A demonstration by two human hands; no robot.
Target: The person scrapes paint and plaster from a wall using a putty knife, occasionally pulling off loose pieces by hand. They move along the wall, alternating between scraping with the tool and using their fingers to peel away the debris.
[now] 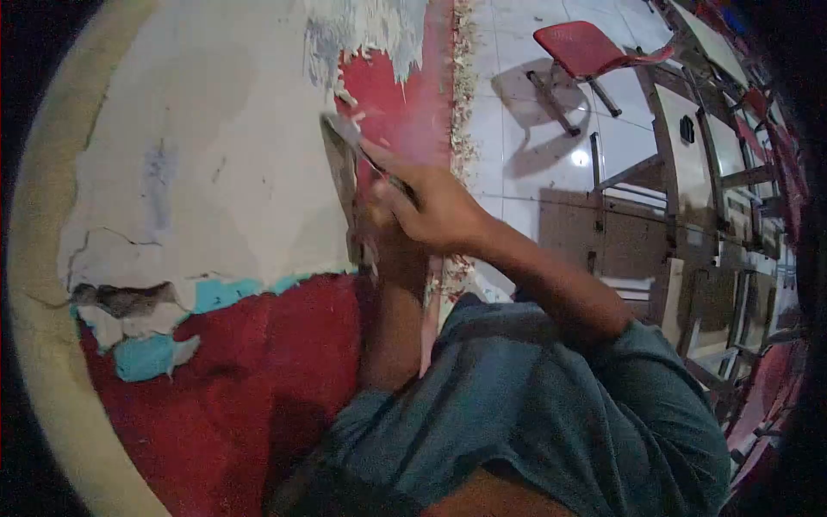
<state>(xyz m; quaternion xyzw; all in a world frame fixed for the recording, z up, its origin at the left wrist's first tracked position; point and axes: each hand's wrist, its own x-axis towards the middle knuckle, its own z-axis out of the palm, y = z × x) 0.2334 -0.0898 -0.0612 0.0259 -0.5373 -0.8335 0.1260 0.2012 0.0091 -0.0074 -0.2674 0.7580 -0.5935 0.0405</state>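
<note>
A flat metal scraper lies with its blade against the cream painted surface, at the edge of a bare red patch. My right hand is closed round the scraper's handle, its fingers stretched along the tool. Just beside and partly behind it, my left hand is closed on the lower part of the tool, its fingers slightly blurred. Loose, curling paint hangs above the blade. Lower down, the cream layer ends in a ragged edge with turquoise paint over dark red.
Paint flakes line the base of the surface along the white tiled floor. A red chair stands at the upper right. Desks or chairs with metal frames crowd the right side.
</note>
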